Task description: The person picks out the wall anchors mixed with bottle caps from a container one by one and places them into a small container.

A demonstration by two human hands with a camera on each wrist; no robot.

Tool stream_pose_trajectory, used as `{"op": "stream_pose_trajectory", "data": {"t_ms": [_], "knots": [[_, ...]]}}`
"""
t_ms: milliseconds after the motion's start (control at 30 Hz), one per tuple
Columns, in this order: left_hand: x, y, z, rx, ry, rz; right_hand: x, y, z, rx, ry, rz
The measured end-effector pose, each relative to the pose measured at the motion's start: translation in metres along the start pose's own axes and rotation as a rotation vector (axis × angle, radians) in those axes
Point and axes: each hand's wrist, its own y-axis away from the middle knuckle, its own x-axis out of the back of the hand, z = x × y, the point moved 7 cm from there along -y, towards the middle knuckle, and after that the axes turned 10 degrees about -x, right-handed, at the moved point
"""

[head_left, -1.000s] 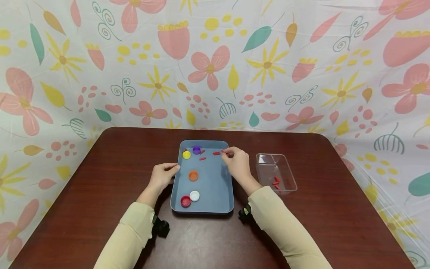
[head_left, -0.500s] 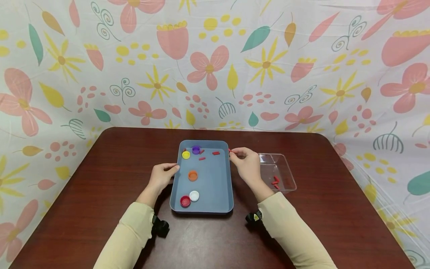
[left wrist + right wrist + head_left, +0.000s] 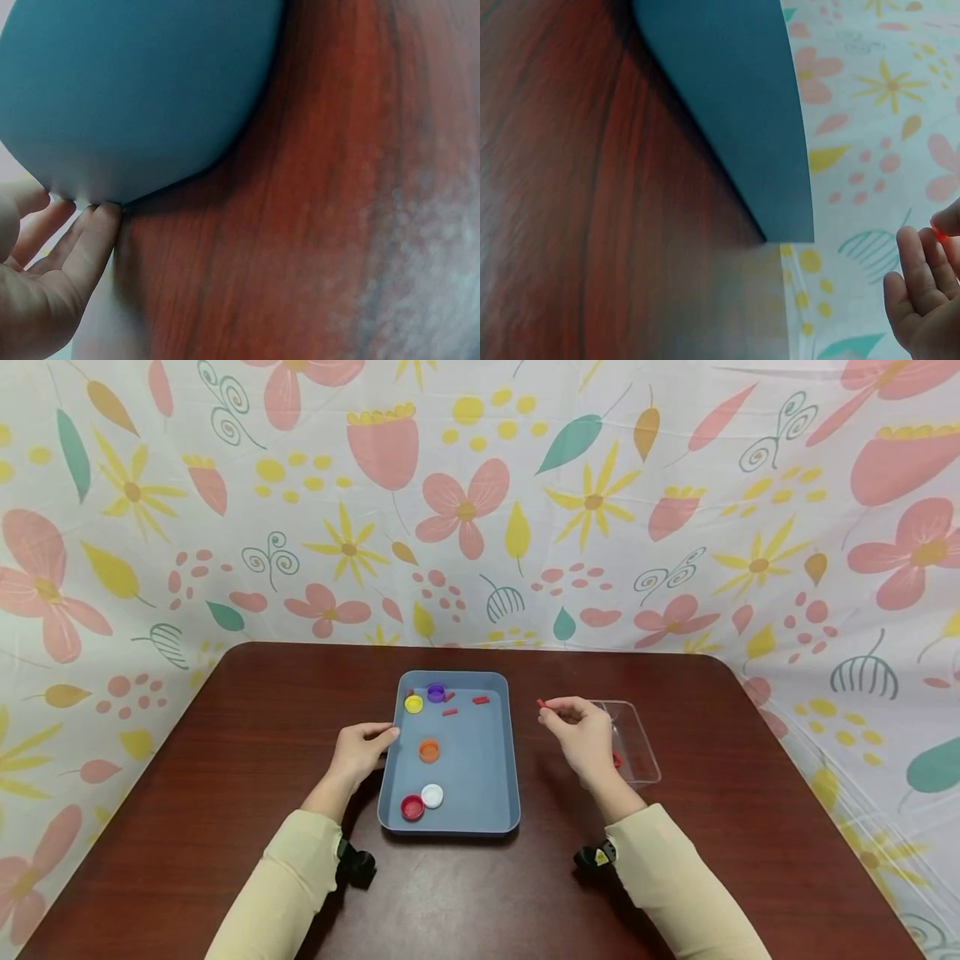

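Our right hand (image 3: 583, 737) is pinching a stick (image 3: 541, 702) between the tray (image 3: 480, 777) and box (image 3: 637, 742); we should be squeezing lightly, while our left hand (image 3: 358, 750) is gripping the tray's rim.

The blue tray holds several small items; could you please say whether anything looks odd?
Nothing clearly stands out; the red pieces near the far end of the blue tray lie loose at differing angles.

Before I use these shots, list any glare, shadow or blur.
Head view: soft sheen on the table in front of the tray; left wrist: whitish glare at lower right, dark shadow along the tray's edge; right wrist: soft wood grain, the red piece in the right hand only a blur.
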Motion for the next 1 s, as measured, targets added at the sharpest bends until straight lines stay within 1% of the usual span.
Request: {"op": "stream_pose_trajectory", "data": {"t_ms": [100,233,300,333,400,467,667,833,1000], "knots": [[0.001,0.000,0.001,-0.006,0.004,-0.002,0.010,0.002,0.003,-0.036,-0.005,0.014],[0.001,0.000,0.001,-0.001,0.004,-0.005,0.021,0.013,-0.015,0.001,0.010,0.043],[0.001,0.000,0.002,-0.001,0.005,-0.006,0.028,0.014,-0.015,0.022,0.000,0.057],[0.000,0.000,0.002,-0.001,0.006,-0.006,0.031,0.014,-0.014,0.031,-0.013,0.062],[0.000,0.001,0.002,0.000,0.012,-0.006,0.038,0.010,-0.006,0.033,-0.041,0.087],[-0.001,0.001,0.002,-0.001,0.011,-0.007,0.047,0.006,0.004,0.033,-0.044,0.113],[0.000,0.001,0.001,0.006,-0.005,-0.009,0.070,0.009,0.010,0.011,-0.011,0.210],[0.000,0.000,-0.001,0.006,-0.011,-0.008,0.085,0.011,0.013,0.022,-0.027,0.276],[0.000,0.001,-0.002,0.007,-0.007,-0.007,0.091,0.013,0.017,0.008,-0.048,0.297]]}}
